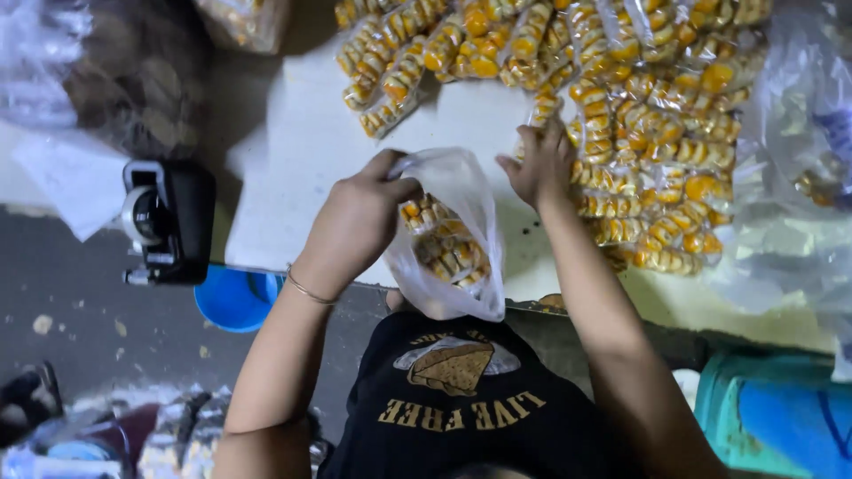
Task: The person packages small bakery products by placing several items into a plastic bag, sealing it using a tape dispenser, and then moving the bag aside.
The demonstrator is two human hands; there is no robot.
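Observation:
My left hand grips the rim of a clear plastic bag that hangs over the table's near edge, with several yellow-orange snack packs inside it. To the right of the bag's mouth, my right hand reaches with spread fingers to the edge of a big heap of small yellow-orange snack packs. The heap covers the far and right part of the white table. A thin bangle circles my left wrist.
A black and white tape dispenser-like device sits at the table's left corner. Below the edge lie a blue bowl and a teal container. Clear plastic bags are piled at the right, and more bags at the top left.

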